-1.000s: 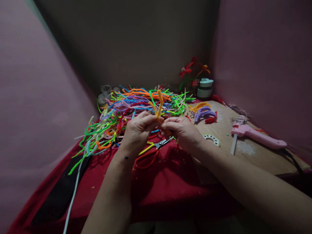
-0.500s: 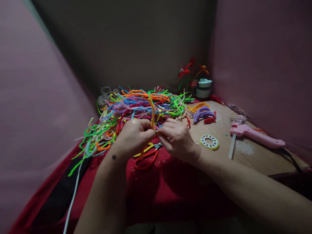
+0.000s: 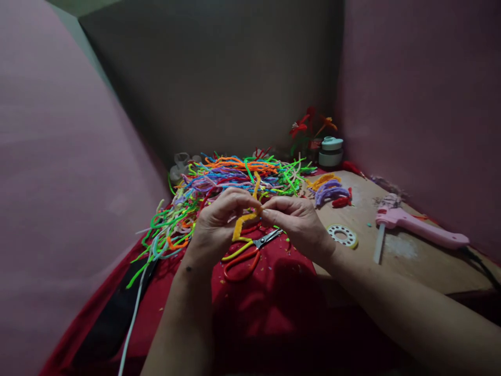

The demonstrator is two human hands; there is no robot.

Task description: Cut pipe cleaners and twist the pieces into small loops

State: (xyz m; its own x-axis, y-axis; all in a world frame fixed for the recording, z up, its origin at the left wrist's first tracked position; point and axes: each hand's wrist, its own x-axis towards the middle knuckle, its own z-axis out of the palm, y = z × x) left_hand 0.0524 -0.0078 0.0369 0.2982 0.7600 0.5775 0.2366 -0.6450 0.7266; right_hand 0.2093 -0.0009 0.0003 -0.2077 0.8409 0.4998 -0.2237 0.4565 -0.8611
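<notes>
A yellow-orange pipe cleaner [image 3: 243,223] is bent between my hands, one end rising above the fingers and a kinked length hanging below. My left hand [image 3: 219,219] pinches it between thumb and forefinger. From the other side my right hand [image 3: 299,222] has its fingertips closed on the same pipe cleaner, touching or almost touching the left ones. Beneath the hands lies a pair of scissors [image 3: 258,243] with one yellow and one red handle. A large heap of colourful pipe cleaners [image 3: 235,175] spreads behind my hands.
On the board [image 3: 352,271] at right are a pink glue gun [image 3: 426,227] with a glue stick, a white perforated disc [image 3: 342,236] and bundles of purple pipe-cleaner pieces [image 3: 327,192]. A lidded jar [image 3: 331,151] and red flowers [image 3: 300,127] stand behind. A black strip [image 3: 113,318] lies left.
My left hand has opened its grip into a fingertip pinch, and the pipe cleaner's lower part now shows bent below it. The view has shifted slightly, uncovering more of the scissors.
</notes>
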